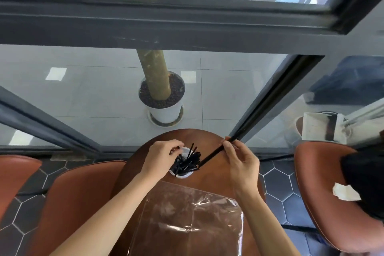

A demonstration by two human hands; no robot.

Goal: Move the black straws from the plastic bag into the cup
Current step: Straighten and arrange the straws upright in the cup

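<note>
Plastic bag (pixel 193 220) below straw-pinching right hand (pixel 242 160)

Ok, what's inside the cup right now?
A bundle of black straws fills the cup, leaning rightward. Its bottom is hidden by them, and the left hand covers its left rim.

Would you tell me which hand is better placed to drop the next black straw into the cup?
Right: the right hand already pinches a black straw angled toward the white cup, which the left hand steadies.

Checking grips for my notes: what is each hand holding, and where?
Right hand pinches a black straw at its upper end; left hand grips the clear plastic cup's rim.
</note>
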